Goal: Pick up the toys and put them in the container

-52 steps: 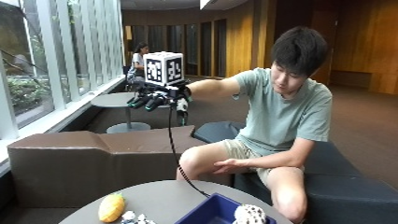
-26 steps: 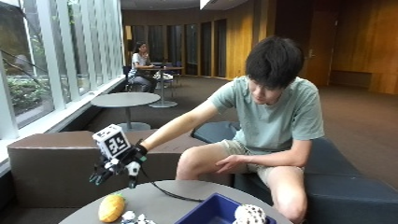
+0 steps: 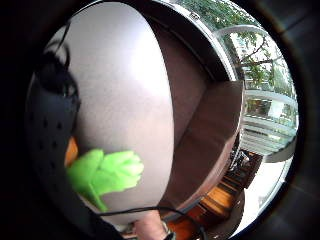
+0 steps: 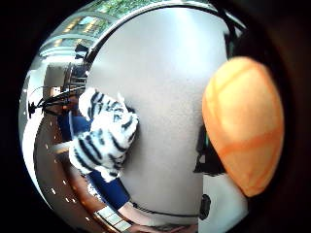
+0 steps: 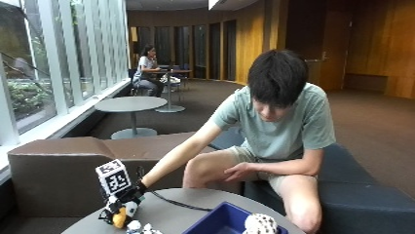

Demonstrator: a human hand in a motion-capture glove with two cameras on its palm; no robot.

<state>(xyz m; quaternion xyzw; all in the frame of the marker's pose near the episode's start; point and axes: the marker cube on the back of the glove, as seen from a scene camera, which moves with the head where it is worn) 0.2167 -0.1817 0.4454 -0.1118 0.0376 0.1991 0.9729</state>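
Toys: an orange-yellow toy (image 5: 119,220), a striped white-and-black plush (image 4: 104,133), a green plush (image 3: 102,172) and a spotted white plush (image 5: 260,224).
Orange-yellow toy: on the tabletop (image 5: 175,214) at its near left part, under the gloved right hand (image 5: 123,202); in the thumb side palm view it (image 4: 243,124) fills a large part of the picture, close to the palm.
Right hand: down on the orange-yellow toy with the fingers around its upper part; the outside view does not show clearly whether they have closed on it, so I cannot tell if it is gripped.
Striped plush: lies on the tabletop just right of the hand; only its top (image 5: 139,228) shows at the near edge of the outside view.
Green plush: seen in the little finger side palm view on the grey tabletop (image 3: 125,100), next to the glove.
Container: a blue bin (image 5: 227,222) on the near right part of the tabletop, apart from the hand.
Spotted plush: sits in the container at its right side.
Person: seated on a dark bench (image 5: 363,185) at the far side, leaning forward, right arm stretched down to the left.
Bare hand: the other hand (image 5: 240,171) rests on the thigh.
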